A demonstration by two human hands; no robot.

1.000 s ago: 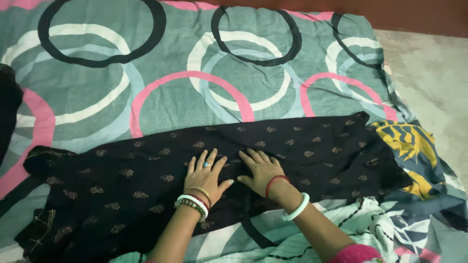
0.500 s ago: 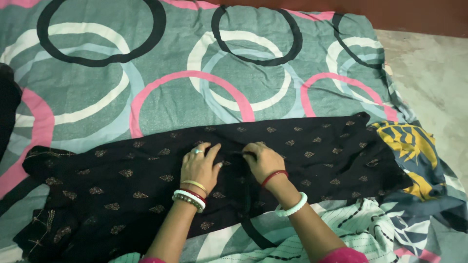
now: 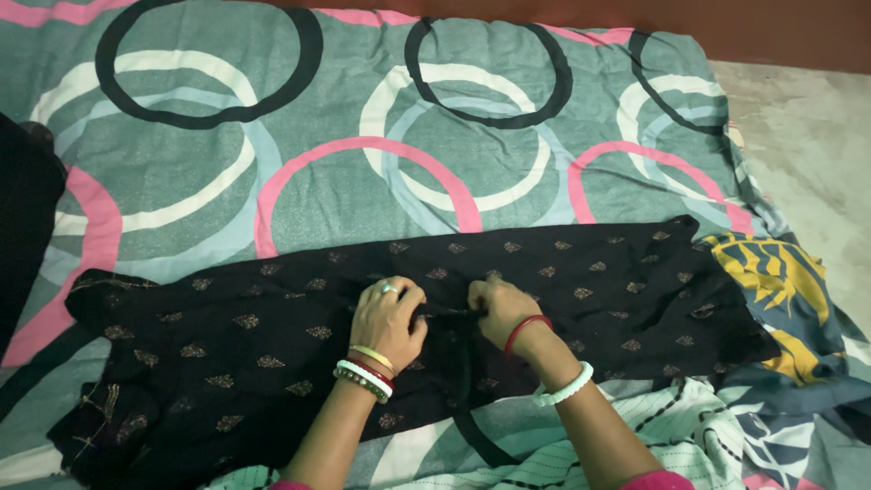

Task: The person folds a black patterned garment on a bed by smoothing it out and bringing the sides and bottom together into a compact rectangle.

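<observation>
A long black garment (image 3: 272, 336) with small gold motifs lies spread across the bed. My left hand (image 3: 388, 318), with a ring and several bangles at the wrist, is closed on a pinch of the black fabric near its middle. My right hand (image 3: 497, 309), with a red and a white bangle, is closed on the same fold just to the right. The two hands sit a few centimetres apart with a ridge of cloth between them.
The bedsheet (image 3: 318, 136) is grey-green with large pink, white and black rings. A blue and yellow leaf-print cloth (image 3: 771, 281) lies at the right, a white striped cloth (image 3: 653, 426) near me, another dark cloth (image 3: 23, 218) at the left edge, bare floor (image 3: 807, 127) far right.
Both hands lay flat with fingers spread on the black garment a second ago; they have since curled shut and pinched the fabric into a fold between them.
</observation>
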